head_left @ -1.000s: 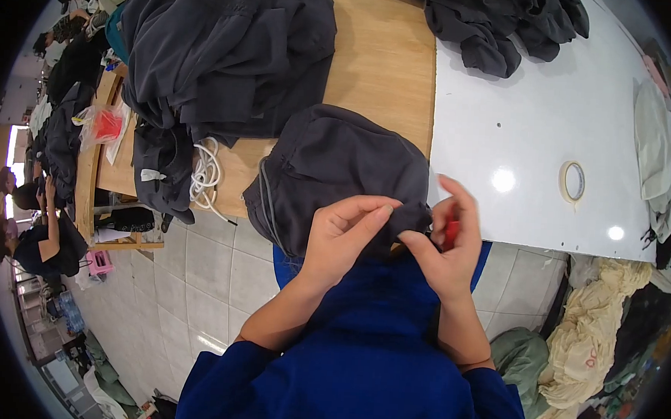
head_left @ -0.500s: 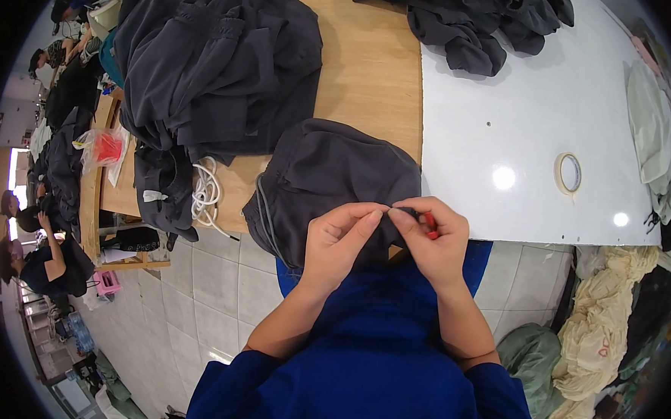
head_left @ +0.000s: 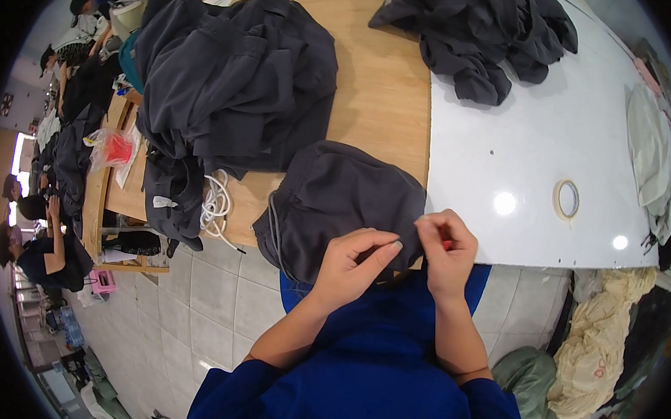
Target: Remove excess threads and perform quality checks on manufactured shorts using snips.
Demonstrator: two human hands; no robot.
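In front of me a dark grey garment (head_left: 351, 191) lies bunched at the table's near edge, a grey cord (head_left: 275, 233) looped along its left side. My left hand (head_left: 351, 267) is over its near part, thumb and forefinger pinched together; anything between them is too small to make out. To the right, my right hand (head_left: 448, 253) is closed, its fingertips pressed together. Red-handled snips (head_left: 446, 244) are tucked inside that hand, mostly hidden by the fingers. A gap separates the two hands.
Piled dark grey garments (head_left: 236, 83) cover the left of the wooden table (head_left: 372, 97), near a white cord coil (head_left: 216, 207). More dark cloth (head_left: 485, 39) and a tape roll (head_left: 566, 199) rest on the white board (head_left: 497, 172). Cream fabric (head_left: 598, 337) is heaped at right. People work at far left.
My hands, fingertips together before, have drawn apart and sit a little lower in view. The red handle shows less now. The table and garments appear slightly lower and further right.
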